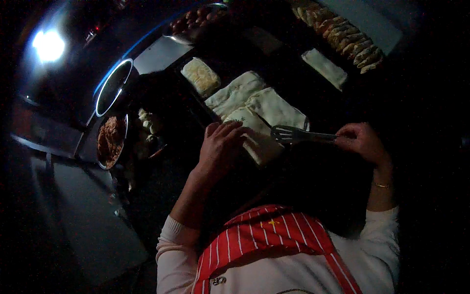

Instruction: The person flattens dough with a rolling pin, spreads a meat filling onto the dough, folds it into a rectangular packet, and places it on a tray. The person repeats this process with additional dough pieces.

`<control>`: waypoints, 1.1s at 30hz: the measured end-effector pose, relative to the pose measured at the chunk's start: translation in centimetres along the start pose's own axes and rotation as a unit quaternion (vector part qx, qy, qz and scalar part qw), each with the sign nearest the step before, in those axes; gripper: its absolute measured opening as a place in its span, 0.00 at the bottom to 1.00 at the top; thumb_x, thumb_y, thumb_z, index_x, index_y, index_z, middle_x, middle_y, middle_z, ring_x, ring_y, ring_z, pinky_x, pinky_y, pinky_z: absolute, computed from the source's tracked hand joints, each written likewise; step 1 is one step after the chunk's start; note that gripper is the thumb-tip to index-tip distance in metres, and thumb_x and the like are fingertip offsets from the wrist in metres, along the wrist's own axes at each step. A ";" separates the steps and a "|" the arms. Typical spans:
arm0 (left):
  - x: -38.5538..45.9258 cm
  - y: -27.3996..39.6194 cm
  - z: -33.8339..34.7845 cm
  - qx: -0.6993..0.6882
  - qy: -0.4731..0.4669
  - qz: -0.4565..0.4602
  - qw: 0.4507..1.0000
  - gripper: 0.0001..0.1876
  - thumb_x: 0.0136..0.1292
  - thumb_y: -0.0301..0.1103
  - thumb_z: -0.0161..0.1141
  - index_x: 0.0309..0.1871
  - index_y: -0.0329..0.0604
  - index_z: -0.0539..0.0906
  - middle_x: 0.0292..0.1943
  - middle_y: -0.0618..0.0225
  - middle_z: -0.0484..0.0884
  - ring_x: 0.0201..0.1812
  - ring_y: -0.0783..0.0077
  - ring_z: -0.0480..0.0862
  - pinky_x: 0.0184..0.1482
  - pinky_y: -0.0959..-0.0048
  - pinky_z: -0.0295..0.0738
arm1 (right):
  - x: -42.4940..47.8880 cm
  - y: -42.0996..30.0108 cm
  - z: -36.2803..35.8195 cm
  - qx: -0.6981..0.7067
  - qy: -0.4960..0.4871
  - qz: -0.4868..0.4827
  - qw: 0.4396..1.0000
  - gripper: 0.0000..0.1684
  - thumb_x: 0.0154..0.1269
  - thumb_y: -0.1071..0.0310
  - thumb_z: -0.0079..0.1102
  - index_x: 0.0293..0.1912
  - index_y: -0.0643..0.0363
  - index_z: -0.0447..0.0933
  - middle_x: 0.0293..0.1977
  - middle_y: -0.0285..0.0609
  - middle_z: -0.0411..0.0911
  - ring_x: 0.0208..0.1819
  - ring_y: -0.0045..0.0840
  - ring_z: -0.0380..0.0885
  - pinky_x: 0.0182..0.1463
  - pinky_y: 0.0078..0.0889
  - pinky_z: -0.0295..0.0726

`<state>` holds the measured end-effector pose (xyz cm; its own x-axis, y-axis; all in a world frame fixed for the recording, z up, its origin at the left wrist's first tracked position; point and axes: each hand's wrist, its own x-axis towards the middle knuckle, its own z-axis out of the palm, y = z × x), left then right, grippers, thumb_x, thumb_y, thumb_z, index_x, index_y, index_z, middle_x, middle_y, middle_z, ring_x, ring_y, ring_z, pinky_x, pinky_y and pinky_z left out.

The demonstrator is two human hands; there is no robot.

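Several pale, flat sheets of dough or flatbread lie overlapped on a very dark surface. My left hand (222, 143) is at the left edge of the nearest sheet (266, 147), its fingertips against it; the thumb is hidden. In my right hand (361, 141) is the handle of a slotted turner (288, 134), pinched between thumb and fingers. The turner's slotted head points left and meets the right side of the nearest sheet. Behind it lie another folded sheet (277, 106) and a further one (237, 90) at the upper left.
A browned folded piece (200, 76) lies upper left, a pale rectangular one (325, 69) upper right. A row of browned slices (341, 36) stretches along the far right. Bowls hold reddish-brown filling (111, 141) at left and round brown items (196, 18) at the back. A lamp (49, 46) glares.
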<state>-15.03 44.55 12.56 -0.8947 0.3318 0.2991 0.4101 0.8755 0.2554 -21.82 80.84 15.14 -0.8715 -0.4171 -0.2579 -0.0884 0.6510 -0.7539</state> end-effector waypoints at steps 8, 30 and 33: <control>0.3 0.1 0.2 0.043 -0.026 -0.029 0.998 0.12 0.61 0.31 0.54 0.47 0.54 0.80 0.49 0.68 0.80 0.56 0.65 0.76 0.60 0.55 0.58 | 1.6 -2.6 -0.5 -0.060 -0.047 -0.020 0.997 0.14 0.55 0.62 0.68 0.36 0.64 0.82 0.25 0.40 0.81 0.27 0.16 0.75 0.32 0.24 0.73; 10.4 -3.7 4.5 0.037 -0.158 -0.157 0.974 0.16 0.59 0.39 0.56 0.51 0.53 0.82 0.47 0.54 0.81 0.51 0.46 0.79 0.55 0.33 0.61 | 3.6 0.1 5.4 0.092 -0.109 0.016 0.990 0.16 0.64 0.57 0.61 0.36 0.62 0.82 0.23 0.28 0.74 0.26 0.13 0.69 0.30 0.22 0.70; 10.9 -3.9 4.3 0.023 -0.177 -0.178 0.968 0.15 0.59 0.39 0.56 0.49 0.53 0.83 0.47 0.54 0.81 0.50 0.48 0.80 0.55 0.43 0.67 | 3.4 -1.5 7.1 0.110 -0.121 0.040 0.986 0.16 0.65 0.56 0.59 0.36 0.62 0.81 0.22 0.28 0.73 0.25 0.12 0.68 0.29 0.23 0.68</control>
<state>-27.16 46.22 10.86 -0.9859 0.0989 -0.1349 0.0643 0.9685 0.2405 -21.23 73.91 11.11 -0.7292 -0.5259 -0.4378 0.1055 0.5458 -0.8312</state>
